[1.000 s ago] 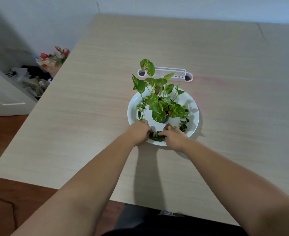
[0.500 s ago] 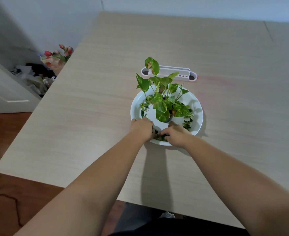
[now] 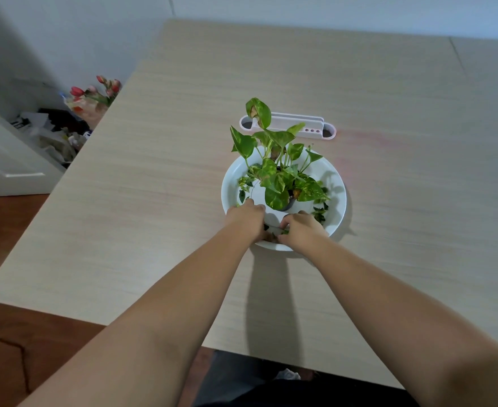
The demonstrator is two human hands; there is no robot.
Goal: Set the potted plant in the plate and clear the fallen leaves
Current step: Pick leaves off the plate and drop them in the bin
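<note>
A green pothos in a small white pot (image 3: 274, 183) stands upright in the middle of a round white plate (image 3: 334, 183) on the table. Fallen leaves (image 3: 319, 214) lie scattered inside the plate, to the right, to the left and at the near side. My left hand (image 3: 246, 220) and my right hand (image 3: 300, 230) rest side by side on the plate's near part, just in front of the pot. Their fingers are curled down over a small heap of leaves (image 3: 283, 232) between them. The fingertips are hidden under the hands.
A white and pink desk organiser (image 3: 300, 129) lies just behind the plate. The light wooden table (image 3: 154, 201) ends at left and near edges. On the floor to the left are a tulip bouquet (image 3: 95, 95) and clutter.
Both hands stay at the plate's near part, shifting slightly as they press together over the leaves. The plant and plate have not moved.
</note>
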